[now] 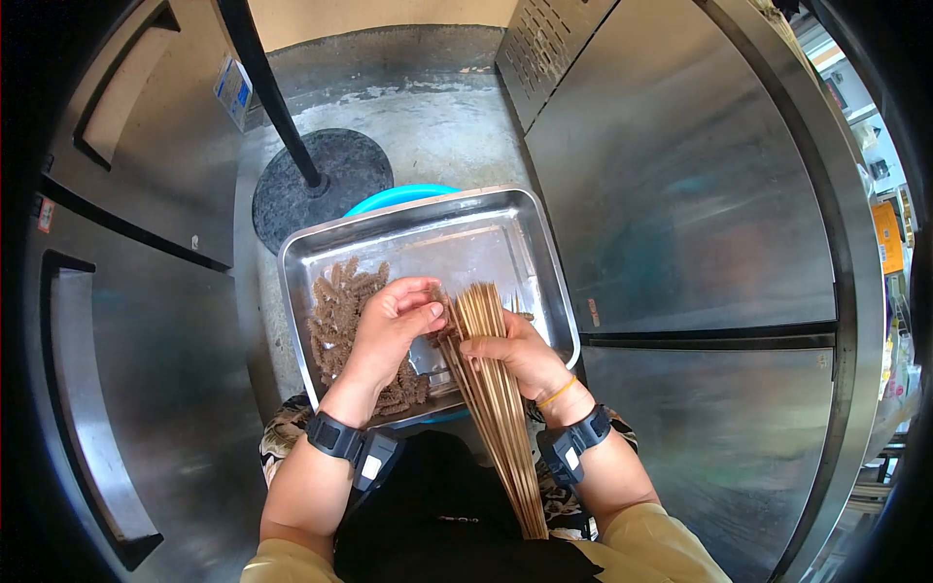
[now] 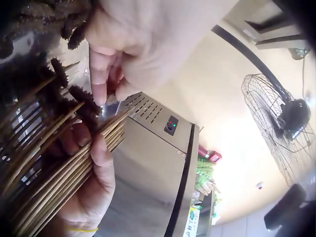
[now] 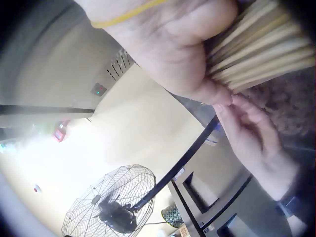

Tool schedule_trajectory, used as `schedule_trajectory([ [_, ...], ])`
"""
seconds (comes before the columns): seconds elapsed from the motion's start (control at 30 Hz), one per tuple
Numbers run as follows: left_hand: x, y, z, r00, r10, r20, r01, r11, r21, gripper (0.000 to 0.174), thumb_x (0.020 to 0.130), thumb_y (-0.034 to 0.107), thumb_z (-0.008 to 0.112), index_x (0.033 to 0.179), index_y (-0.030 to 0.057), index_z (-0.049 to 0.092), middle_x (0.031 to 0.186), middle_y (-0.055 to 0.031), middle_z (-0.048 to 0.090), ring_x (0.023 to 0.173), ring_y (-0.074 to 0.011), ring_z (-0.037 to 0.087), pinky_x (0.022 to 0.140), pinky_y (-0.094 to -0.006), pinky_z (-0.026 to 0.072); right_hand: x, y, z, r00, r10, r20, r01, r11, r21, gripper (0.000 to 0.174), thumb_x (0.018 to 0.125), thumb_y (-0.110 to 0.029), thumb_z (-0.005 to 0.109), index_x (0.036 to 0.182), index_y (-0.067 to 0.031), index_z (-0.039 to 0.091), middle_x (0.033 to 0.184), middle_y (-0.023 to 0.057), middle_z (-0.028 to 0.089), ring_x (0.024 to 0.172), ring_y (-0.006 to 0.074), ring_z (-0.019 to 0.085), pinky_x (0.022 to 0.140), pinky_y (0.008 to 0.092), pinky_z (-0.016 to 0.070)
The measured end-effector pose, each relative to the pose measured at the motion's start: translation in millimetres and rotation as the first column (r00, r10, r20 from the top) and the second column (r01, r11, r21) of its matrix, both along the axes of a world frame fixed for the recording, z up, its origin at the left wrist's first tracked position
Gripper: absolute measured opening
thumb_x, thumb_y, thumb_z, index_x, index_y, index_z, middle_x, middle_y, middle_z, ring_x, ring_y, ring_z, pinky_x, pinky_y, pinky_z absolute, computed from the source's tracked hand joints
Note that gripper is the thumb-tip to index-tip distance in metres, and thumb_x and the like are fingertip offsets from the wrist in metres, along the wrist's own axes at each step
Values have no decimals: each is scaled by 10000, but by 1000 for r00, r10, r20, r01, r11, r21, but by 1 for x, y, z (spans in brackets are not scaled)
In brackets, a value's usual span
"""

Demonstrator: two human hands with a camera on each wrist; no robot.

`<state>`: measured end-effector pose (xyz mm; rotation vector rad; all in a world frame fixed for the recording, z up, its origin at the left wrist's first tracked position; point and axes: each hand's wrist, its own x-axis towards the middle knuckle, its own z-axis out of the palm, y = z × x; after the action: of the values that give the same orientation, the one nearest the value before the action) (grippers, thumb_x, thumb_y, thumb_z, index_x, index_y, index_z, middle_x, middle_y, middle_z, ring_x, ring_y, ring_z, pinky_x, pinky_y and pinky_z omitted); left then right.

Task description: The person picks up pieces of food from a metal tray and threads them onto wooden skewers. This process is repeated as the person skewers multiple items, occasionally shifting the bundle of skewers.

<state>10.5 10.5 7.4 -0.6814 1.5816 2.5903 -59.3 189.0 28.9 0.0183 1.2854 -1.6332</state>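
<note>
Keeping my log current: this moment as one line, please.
Right hand: grips skewer bundle | Left hand: near bundle's far end, hold unclear | Tray: brown pieces inside

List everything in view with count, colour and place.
tray: one, silver, centre
food pieces: many, brown, mostly tray's left
skewers: many, tan, across the tray's near edge
basin: one, blue, beneath the tray
standing fan: one, black, beyond the tray
cabinets: at least two, grey, left and right
goods: several, mixed, far right
wristband: one, yellow, right wrist
devices: two, black, wrists
sleeves: two, yellow, arms
left hand: one, bare, at skewers' tips
right hand: one, bare, gripping skewers
</note>
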Motion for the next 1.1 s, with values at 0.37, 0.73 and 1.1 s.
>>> schedule_trajectory([
  [0.37,-3,0,-6,995,81,-61,-84,995,-45,284,859,-14,600,1142,-12,571,1036,-113,655,943,-152,620,830,-272,509,4,-8,4,991,38,-125,-32,998,52,472,743,17,699,1179,-26,523,995,28,624,843,102,591,742,241,499],
  [0.73,-2,3,-8,990,112,-88,-124,982,-143,264,837,-29,622,1099,-1,612,996,-74,665,883,-111,614,815,-252,504,3,-8,5,989,47,-142,-35,996,86,420,753,13,693,1134,-25,522,919,29,616,747,106,591,630,237,494],
  [1.1,0,10,12,988,34,-148,-117,790,-602,252,801,-64,607,1015,47,680,938,-72,683,833,-136,644,743,-256,517,1,-7,1,990,63,-130,-54,996,76,388,742,12,693,1099,-21,543,884,24,611,726,103,589,623,241,492],
])
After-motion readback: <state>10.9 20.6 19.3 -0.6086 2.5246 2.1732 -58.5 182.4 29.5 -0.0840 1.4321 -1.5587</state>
